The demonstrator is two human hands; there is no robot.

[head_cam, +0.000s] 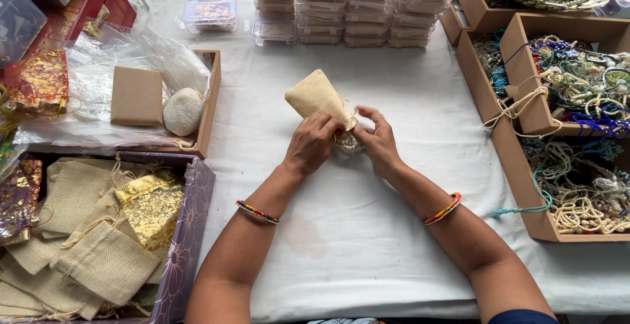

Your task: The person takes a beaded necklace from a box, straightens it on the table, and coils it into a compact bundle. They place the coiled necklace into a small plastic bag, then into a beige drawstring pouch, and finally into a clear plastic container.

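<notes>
My left hand (pixel 310 144) pinches the open mouth of a small beige cloth pouch (pixel 317 96) that lies tilted on the white tablecloth (pixel 367 206). My right hand (pixel 378 140) is at the same mouth, its fingers on the pouch's rim. A string of white pearl beads (pixel 348 144) sits between the two hands, at the pouch's opening. Both wrists carry multicoloured bangles.
Stacks of clear plastic boxes (pixel 341 6) stand at the back. Brown trays of beaded jewellery (pixel 577 101) fill the right side. At the left are a purple box of beige and gold pouches (pixel 98 232) and a wooden tray (pixel 209 101) with a stone and plastic bags.
</notes>
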